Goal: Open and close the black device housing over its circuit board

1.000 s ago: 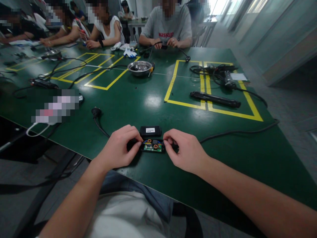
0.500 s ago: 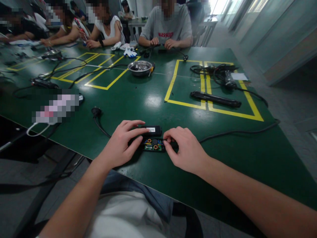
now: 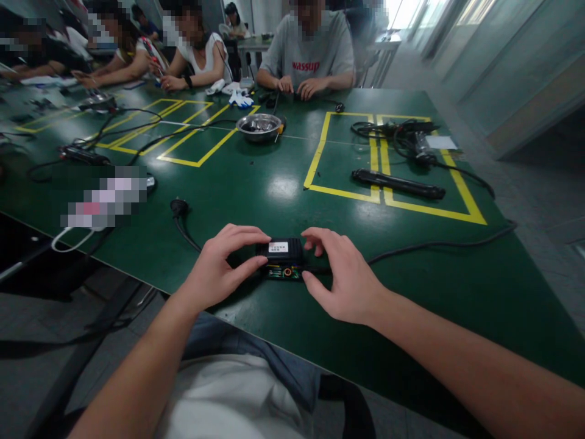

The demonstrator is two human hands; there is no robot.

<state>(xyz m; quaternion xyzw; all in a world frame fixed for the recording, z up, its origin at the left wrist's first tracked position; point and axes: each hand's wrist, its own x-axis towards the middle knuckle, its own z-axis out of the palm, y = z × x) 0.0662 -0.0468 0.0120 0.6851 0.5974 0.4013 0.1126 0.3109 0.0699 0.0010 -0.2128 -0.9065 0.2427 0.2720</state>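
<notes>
My left hand (image 3: 223, 259) grips the left end of a black plastic cover (image 3: 292, 250) with a white label, thumb in front and fingers behind. The cover is over the rear part of an open black housing, whose circuit board (image 3: 278, 272) with a copper-coloured coil shows along the front. My right hand (image 3: 340, 274) is at the right end, its thumb and fingers apart around the housing's corner and a black cable (image 3: 320, 269). Whether its thumb touches the housing I cannot tell. To the left, a black power plug (image 3: 180, 208) lies on its cable.
A metal bowl (image 3: 259, 127) stands mid-table. Yellow tape (image 3: 316, 149) marks rectangles on the green table. At right lie a long black bar (image 3: 397, 183) and coiled cables (image 3: 402, 134). A blurred pinkish object (image 3: 105, 201) is at left. Several people sit across the table.
My left hand has picked up the cover from behind the housing and brought it forward over the board. My right hand's fingers have spread apart from their pinch at the cable end.
</notes>
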